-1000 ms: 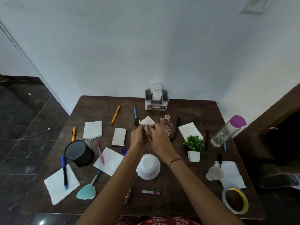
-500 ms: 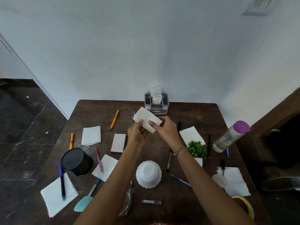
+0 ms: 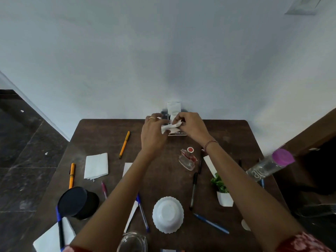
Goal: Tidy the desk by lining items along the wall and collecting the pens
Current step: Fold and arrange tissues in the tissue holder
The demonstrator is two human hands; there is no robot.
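White wall [image 3: 163, 51] backed the dark desk [image 3: 101, 135]. At its far edge, over the grey holder [image 3: 179, 134], the left hand [image 3: 154, 135] and right hand [image 3: 192, 126] each pinched an end of a folded napkin [image 3: 170, 127]. Its long axis ran left to right, with the right end slightly higher.

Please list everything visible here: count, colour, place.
desk: one, dark brown, by the wall.
organiser: one, grey, back edge, centre.
tissue: one, white, pinched before the organiser.
napkins: at least four, white, scattered.
orange pens: two, left side.
blue pens: at least three, front.
black pens: at least two, right of centre.
pink pen: one, left.
container: one, black, front left.
bowl: one, white, upside down, front centre.
perfume bottle: one, clear, red cap, centre.
plant: one, green, white pot, right.
water bottle: one, clear, purple cap, right edge.
left grip, right grip: hands, both pinching the tissue.
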